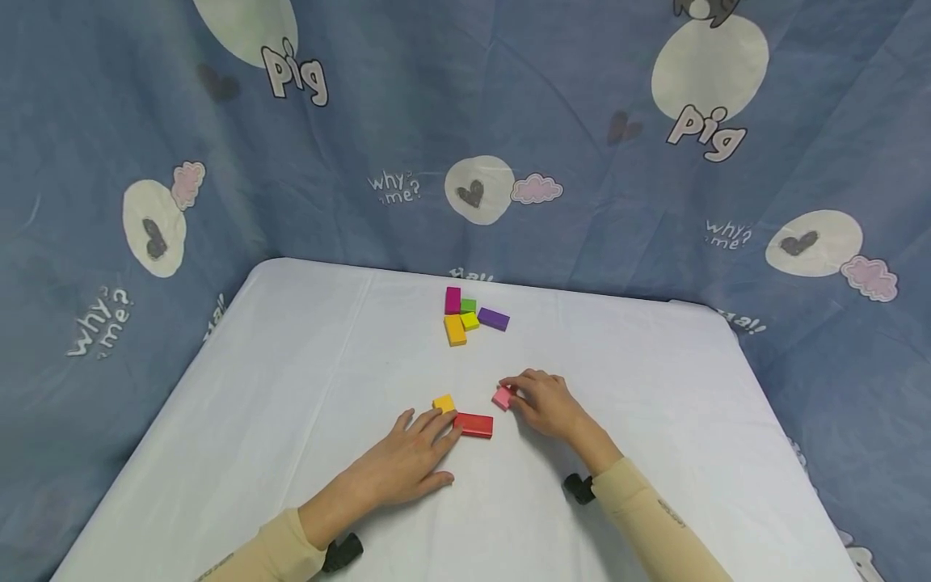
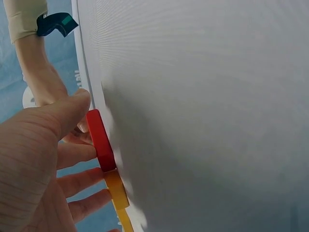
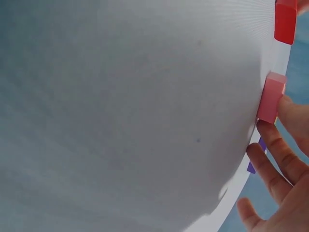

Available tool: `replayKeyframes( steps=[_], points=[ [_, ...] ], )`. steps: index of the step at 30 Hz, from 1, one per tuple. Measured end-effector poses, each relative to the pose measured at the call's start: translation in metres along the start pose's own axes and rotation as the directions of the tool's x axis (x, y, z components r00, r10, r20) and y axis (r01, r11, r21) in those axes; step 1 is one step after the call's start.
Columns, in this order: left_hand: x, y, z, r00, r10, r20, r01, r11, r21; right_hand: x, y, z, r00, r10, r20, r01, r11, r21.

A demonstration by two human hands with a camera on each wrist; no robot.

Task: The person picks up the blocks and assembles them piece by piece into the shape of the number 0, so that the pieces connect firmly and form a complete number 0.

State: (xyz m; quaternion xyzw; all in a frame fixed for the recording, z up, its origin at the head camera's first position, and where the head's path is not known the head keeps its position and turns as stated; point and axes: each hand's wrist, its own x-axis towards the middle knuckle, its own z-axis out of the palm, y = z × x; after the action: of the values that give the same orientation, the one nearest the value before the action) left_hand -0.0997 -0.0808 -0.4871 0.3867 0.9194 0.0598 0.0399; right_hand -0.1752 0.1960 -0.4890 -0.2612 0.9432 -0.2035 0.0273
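Observation:
My left hand [image 1: 409,459] reaches in from the lower left with its fingers spread. Its fingertips touch the left end of a red block [image 1: 475,426] and the near edge of a yellow-orange block [image 1: 443,402]. In the left wrist view the red block [image 2: 100,140] and the orange one [image 2: 116,189] sit end to end. To the right, my right hand [image 1: 547,404] pinches a small pink block [image 1: 502,397] between thumb and index finger. The right wrist view has the pink block [image 3: 272,98] at the table surface, thumb on its side and a fingertip at its lower end.
Farther back on the white table [image 1: 364,356] lies a loose group: a magenta block [image 1: 452,300], a green block [image 1: 469,305], a yellow block [image 1: 469,322], an orange block [image 1: 455,331] and a purple block [image 1: 494,319]. A blue printed cloth [image 1: 407,105] hangs behind.

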Motion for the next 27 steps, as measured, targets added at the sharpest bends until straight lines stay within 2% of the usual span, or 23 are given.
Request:
replayKeyframes(
  steps=[27],
  points=[
    [0.000,-0.001,0.000,1.000,0.009,0.006,-0.009,1.000,0.005,-0.013,-0.001,0.003,0.998,-0.056,-0.026,0.057,0.998,0.034]
  ],
)
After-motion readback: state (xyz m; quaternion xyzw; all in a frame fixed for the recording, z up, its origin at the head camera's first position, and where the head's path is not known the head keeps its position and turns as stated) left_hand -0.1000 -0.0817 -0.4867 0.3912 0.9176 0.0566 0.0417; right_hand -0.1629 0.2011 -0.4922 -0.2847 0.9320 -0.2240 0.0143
